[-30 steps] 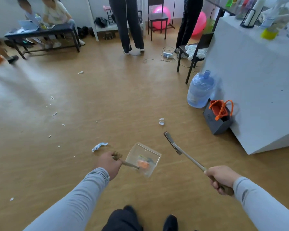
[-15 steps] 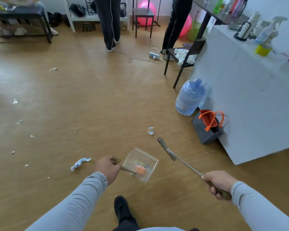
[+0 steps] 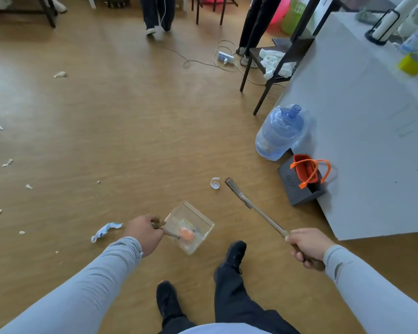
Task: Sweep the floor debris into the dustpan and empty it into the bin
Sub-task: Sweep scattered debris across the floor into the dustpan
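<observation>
Both arms in grey sleeves reach forward and down over the wooden floor [image 3: 130,121]. The left hand [image 3: 144,233] is curled tight around the short handle of the clear dustpan [image 3: 191,227], which is held low, open side toward 1 o'clock. An orange bit [image 3: 187,235] lies inside it. The right hand [image 3: 308,245] is a closed fist around the brush [image 3: 253,209] stick, and the brush head points to 11 o'clock.

A white curl of paper [image 3: 215,183] sits on the floor just beside the brush head, at 9 o'clock from it. A crumpled blue-and-white wrapper [image 3: 104,231] lies near the left hand, at 9 o'clock. Small white scraps [image 3: 7,162] dot the floor far off at 9 o'clock. At 2 o'clock from the brush stand a dark bin [image 3: 299,186] with orange handles, a big blue water bottle [image 3: 279,133] and a grey desk [image 3: 372,116]. Two black shoes [image 3: 234,253] stand below.
</observation>
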